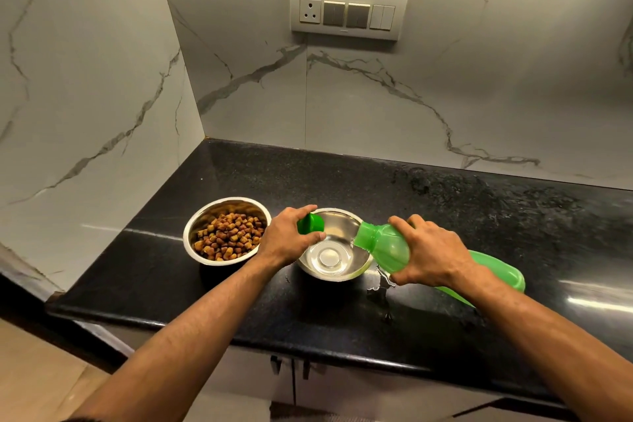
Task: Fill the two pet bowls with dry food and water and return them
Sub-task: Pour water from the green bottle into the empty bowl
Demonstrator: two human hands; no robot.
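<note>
On the counter point(342, 181), food bowl point(226, 230) at 9 o'clock is filled; your right hand point(430, 250) grips the tilted bottle point(387, 245) over the water bowl point(334, 245), left hand point(291, 233) pinching its cap point(310, 223); pouring and returning remain

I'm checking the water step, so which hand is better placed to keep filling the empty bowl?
The right hand: it grips the tilted green bottle, mouth over the steel bowl. The left hand only holds the cap.
</note>
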